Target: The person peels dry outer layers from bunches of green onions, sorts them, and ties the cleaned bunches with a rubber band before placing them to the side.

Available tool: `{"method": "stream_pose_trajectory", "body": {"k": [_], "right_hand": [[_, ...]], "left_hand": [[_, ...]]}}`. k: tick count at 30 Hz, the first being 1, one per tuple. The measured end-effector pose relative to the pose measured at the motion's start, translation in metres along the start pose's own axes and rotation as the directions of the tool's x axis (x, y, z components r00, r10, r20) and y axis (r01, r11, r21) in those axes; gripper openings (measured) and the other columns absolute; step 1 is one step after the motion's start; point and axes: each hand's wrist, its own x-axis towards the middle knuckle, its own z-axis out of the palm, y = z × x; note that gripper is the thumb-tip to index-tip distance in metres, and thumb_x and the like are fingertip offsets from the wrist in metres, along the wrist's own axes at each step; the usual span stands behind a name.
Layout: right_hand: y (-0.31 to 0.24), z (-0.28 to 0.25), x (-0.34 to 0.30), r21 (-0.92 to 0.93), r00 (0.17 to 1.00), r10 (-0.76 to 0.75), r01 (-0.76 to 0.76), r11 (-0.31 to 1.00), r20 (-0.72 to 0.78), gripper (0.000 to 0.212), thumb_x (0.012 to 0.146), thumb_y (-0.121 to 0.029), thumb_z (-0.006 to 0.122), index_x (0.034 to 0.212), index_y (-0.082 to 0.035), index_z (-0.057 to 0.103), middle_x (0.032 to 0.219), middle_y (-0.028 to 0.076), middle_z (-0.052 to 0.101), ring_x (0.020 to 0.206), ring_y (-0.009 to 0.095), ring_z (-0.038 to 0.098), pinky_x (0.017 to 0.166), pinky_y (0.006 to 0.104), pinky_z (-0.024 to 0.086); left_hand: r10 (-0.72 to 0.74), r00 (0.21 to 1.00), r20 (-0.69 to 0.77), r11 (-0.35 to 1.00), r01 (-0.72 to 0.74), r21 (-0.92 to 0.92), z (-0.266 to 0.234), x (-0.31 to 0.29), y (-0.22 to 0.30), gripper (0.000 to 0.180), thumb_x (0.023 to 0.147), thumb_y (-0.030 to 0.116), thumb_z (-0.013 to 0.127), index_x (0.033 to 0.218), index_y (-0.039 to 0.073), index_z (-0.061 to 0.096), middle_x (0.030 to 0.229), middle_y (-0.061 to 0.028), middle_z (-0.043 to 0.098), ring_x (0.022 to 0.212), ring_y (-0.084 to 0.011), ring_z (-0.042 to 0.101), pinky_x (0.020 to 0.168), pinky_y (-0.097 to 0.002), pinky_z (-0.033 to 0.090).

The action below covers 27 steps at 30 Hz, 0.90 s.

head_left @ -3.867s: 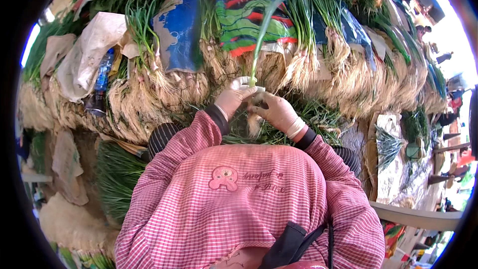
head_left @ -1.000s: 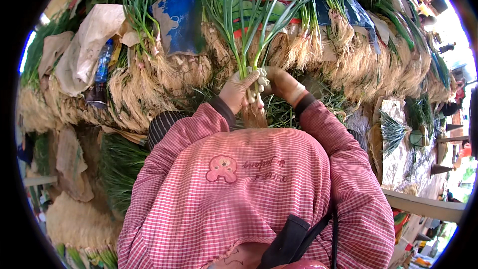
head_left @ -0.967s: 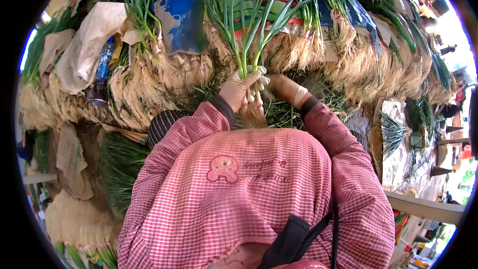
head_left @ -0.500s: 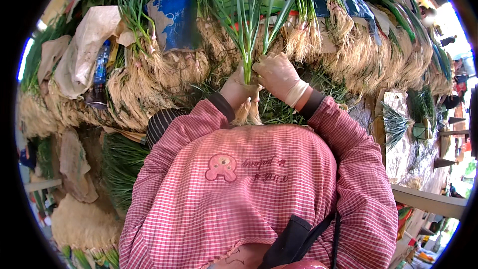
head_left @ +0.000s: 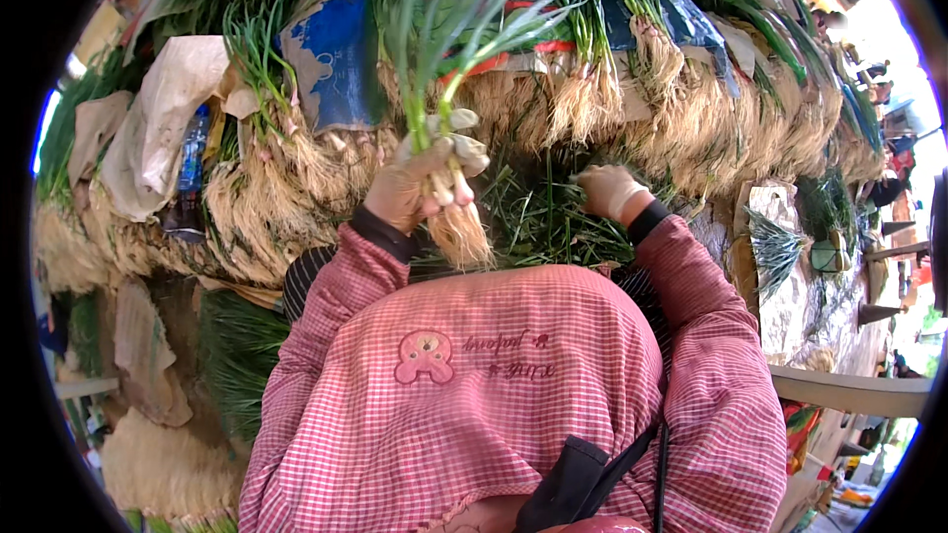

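My left hand [head_left: 407,178], in a thin pale glove, is closed round a small bunch of green garlic [head_left: 456,199]. The long leaves rise away from me, and the pale bulbs and straw-coloured roots hang below the fist. To the right, apart from the bunch, is my gloved right hand [head_left: 607,190], low over a heap of loose green leaves [head_left: 538,207]. Its fingers are curled in; whatever they may hold is hidden.
Rooted green garlic [head_left: 721,138] lies in a long bank across the far side. On it are a blue-and-grey sack piece [head_left: 331,49], a pale sheet [head_left: 183,89] and a plastic bottle [head_left: 195,153]. Trimmed green bundles [head_left: 242,345] lie at left; a metal rail [head_left: 849,392] runs at right.
My hands, together on the bunch before, are now apart. My left hand has moved left with the green garlic, tilting it; my right hand has let go and moved right and down over the leaves.
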Motion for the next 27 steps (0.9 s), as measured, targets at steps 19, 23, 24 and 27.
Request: {"method": "stream_pose_trajectory", "body": {"k": [19, 23, 24, 27], "right_hand": [[-0.084, -0.070, 0.009, 0.545, 0.889, 0.183, 0.085, 0.834, -0.420, 0.029, 0.093, -0.042, 0.059, 0.091, -0.013, 0.065, 0.074, 0.007, 0.067, 0.068, 0.023, 0.067, 0.061, 0.0361, 0.055], [-0.043, -0.055, 0.020, 0.679, 0.944, 0.005, 0.234, 0.696, -0.330, 0.038, 0.096, -0.040, 0.053, 0.103, -0.005, 0.065, 0.088, 0.013, 0.070, 0.076, 0.026, 0.068, 0.071, 0.0361, 0.054], [-0.032, -0.047, 0.030, 0.884, 0.976, 0.178, 0.030, 0.466, -0.127, 0.052, 0.099, -0.049, 0.049, 0.099, 0.000, 0.067, 0.082, 0.011, 0.070, 0.073, 0.021, 0.068, 0.069, 0.0310, 0.055], [-0.026, 0.000, 0.067, 0.951, 0.947, -0.178, 0.230, -0.207, -0.268, 0.041, 0.100, -0.038, 0.050, 0.112, -0.001, 0.061, 0.100, 0.010, 0.068, 0.088, 0.018, 0.065, 0.081, 0.0310, 0.054]], "left_hand": [[-0.218, 0.970, -0.106, 0.923, 0.240, 0.300, -0.018, 0.034, -0.051, 0.011, 0.092, 0.014, 0.066, 0.098, 0.012, 0.057, 0.073, -0.0018, 0.067, 0.040, -0.0032, 0.045, 0.035, -0.0174, 0.032], [-0.253, 0.944, -0.210, 0.847, 0.321, 0.423, -0.013, 0.030, -0.048, 0.010, 0.093, 0.009, 0.064, 0.097, 0.010, 0.054, 0.076, -0.0068, 0.067, 0.044, -0.0064, 0.050, 0.037, -0.0182, 0.035], [-0.271, 0.940, -0.208, 0.838, 0.337, 0.428, -0.010, 0.031, -0.047, 0.010, 0.093, 0.008, 0.062, 0.098, 0.009, 0.054, 0.080, -0.0089, 0.069, 0.046, -0.0073, 0.052, 0.038, -0.0184, 0.036], [-0.242, 0.959, -0.150, 0.959, 0.259, 0.111, -0.017, 0.030, -0.061, 0.023, 0.094, 0.004, 0.058, 0.116, 0.003, 0.051, 0.105, -0.0208, 0.069, 0.071, -0.0143, 0.063, 0.050, -0.0187, 0.046]]}}
